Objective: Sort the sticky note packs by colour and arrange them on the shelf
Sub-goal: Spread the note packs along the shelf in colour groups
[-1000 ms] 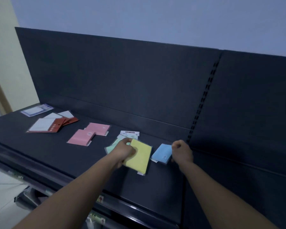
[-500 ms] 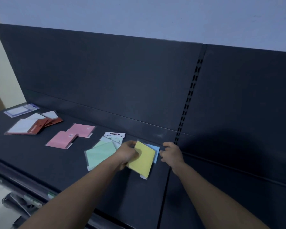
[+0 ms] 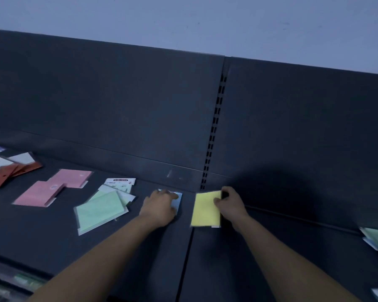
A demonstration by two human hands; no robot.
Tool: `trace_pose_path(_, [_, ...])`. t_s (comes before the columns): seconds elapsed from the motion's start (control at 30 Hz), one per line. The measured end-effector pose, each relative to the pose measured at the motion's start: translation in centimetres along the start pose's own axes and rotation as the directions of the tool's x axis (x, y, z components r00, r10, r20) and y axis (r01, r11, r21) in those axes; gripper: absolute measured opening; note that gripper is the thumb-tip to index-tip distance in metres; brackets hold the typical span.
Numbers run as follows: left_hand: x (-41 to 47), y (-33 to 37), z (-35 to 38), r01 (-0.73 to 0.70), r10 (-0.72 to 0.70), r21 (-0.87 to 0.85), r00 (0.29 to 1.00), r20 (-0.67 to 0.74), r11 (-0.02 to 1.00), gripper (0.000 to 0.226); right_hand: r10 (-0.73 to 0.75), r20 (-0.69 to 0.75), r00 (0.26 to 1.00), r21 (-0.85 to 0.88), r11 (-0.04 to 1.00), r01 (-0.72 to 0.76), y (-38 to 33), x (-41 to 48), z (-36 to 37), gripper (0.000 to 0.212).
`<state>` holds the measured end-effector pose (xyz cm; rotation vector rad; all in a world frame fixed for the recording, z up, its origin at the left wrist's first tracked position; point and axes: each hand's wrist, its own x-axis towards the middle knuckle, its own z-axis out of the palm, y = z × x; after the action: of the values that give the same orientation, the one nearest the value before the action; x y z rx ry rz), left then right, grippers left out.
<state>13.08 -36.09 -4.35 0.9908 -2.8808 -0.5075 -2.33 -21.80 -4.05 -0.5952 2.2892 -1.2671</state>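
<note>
**Two packs in hand at the shelf seam**

My right hand [image 3: 229, 203] pinches the yellow pack [image 3: 205, 209] by its right edge, thumb on top. It lies flat on the shelf [image 3: 271, 247], just right of the seam, long axis running away from me. My left hand [image 3: 159, 207] rests palm-down, fingers spread, on the blue pack [image 3: 179, 200], just left of the seam; whether it grips or only presses, I cannot tell. Both forearms reach forward, roughly parallel. Green packs [image 3: 100, 211] lie near the left hand, pink packs [image 3: 52, 190] further left. Judgement: yellow gets placed next; right hand does it.
</note>
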Motion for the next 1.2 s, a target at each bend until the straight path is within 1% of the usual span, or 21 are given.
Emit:
trace_pose_path(0.07, [-0.1, 0.1, 0.3, -0.019, 0.013, 0.101, 0.998, 0.06, 0.995, 0.048, 0.006, -0.017, 1.0, -0.093, 0.996, -0.007, 0.7, -0.4, -1.0, 0.053])
trace_pose_path(0.17, [0.0, -0.1, 0.7, -0.058, 0.047, 0.153, 0.996, 0.076, 0.987, 0.045, -0.016, -0.024, 1.0, -0.306, 0.952, 0.007, 1.3, -0.9, -1.3, 0.05])
trace_pose_path(0.23, [0.0, -0.4, 0.8, -0.075, 0.065, 0.156, 0.995, 0.071, 0.985, 0.044, -0.027, -0.011, 1.0, -0.402, 0.916, 0.021, 1.4, -1.1, -1.0, 0.05])
trace_pose_path(0.33, [-0.2, -0.7, 0.7, -0.095, 0.083, 0.146, 0.993, 0.082, 0.985, 0.043, -0.002, 0.059, 0.998, -0.464, 0.886, 0.029, 1.1, -1.6, -0.2, 0.069])
trace_pose_path(0.37, [-0.2, -0.8, 0.7, -0.098, 0.086, 0.139, 0.992, 0.089, 0.985, 0.043, -0.001, 0.071, 0.997, -0.507, 0.861, 0.038, 1.0, -1.7, 0.0, 0.071])
trace_pose_path(0.47, [-0.1, -0.9, 0.6, -0.103, 0.091, 0.119, 0.991, 0.096, 0.988, 0.042, -0.024, 0.042, 0.999, -0.613, 0.789, 0.044, 0.4, -2.0, 0.5, 0.062])
trace_pose_path(0.53, [-0.1, -0.8, 0.4, -0.108, 0.098, 0.123, 0.991, 0.087, 0.986, 0.041, -0.035, 0.024, 0.999, -0.641, 0.766, 0.043, 0.3, -2.4, 0.5, 0.059])
trace_pose_path(0.63, [-0.1, -0.1, 0.1, -0.14, 0.132, 0.125, 0.989, 0.065, 0.982, 0.044, -0.043, 0.024, 0.999, -0.639, 0.767, 0.048, 0.5, -3.3, -0.2, 0.058])
trace_pose_path(0.73, [0.0, 1.3, -0.1, -0.199, 0.195, 0.129, 0.98, 0.049, 0.971, 0.04, -0.039, 0.006, 0.999, -0.647, 0.761, 0.033, 0.9, -4.6, -2.0, 0.054])
trace_pose_path(0.83, [0.0, 3.4, -0.2, -0.267, 0.263, 0.141, 0.964, 0.047, 0.953, 0.041, -0.027, -0.039, 0.999, -0.69, 0.723, -0.007, 1.4, -6.2, -4.4, 0.057])
trace_pose_path(0.93, [-0.2, 6.4, -0.2, -0.348, 0.34, 0.16, 0.937, 0.075, 0.924, 0.049, -0.018, -0.094, 0.995, -0.759, 0.648, -0.06, 2.2, -8.0, -7.3, 0.051])
trace_pose_path(1.0, [-0.3, 8.7, 0.0, -0.415, 0.406, 0.19, 0.91, 0.083, 0.89, 0.046, -0.001, -0.139, 0.99, -0.792, 0.6, -0.111, 2.7, -9.3, -9.5, 0.048])
trace_pose_path(1.1, [-0.8, 12.6, 0.6, -0.508, 0.499, 0.208, 0.861, 0.098, 0.836, 0.038, 0.033, -0.226, 0.974, -0.792, 0.575, -0.203, 3.8, -11.4, -13.0, 0.048])
trace_pose_path(1.2, [-1.5, 17.0, 1.3, -0.573, 0.568, 0.206, 0.818, 0.09, 0.793, 0.038, 0.052, -0.317, 0.947, -0.777, 0.557, -0.291, 5.2, -13.4, -16.8, 0.045])
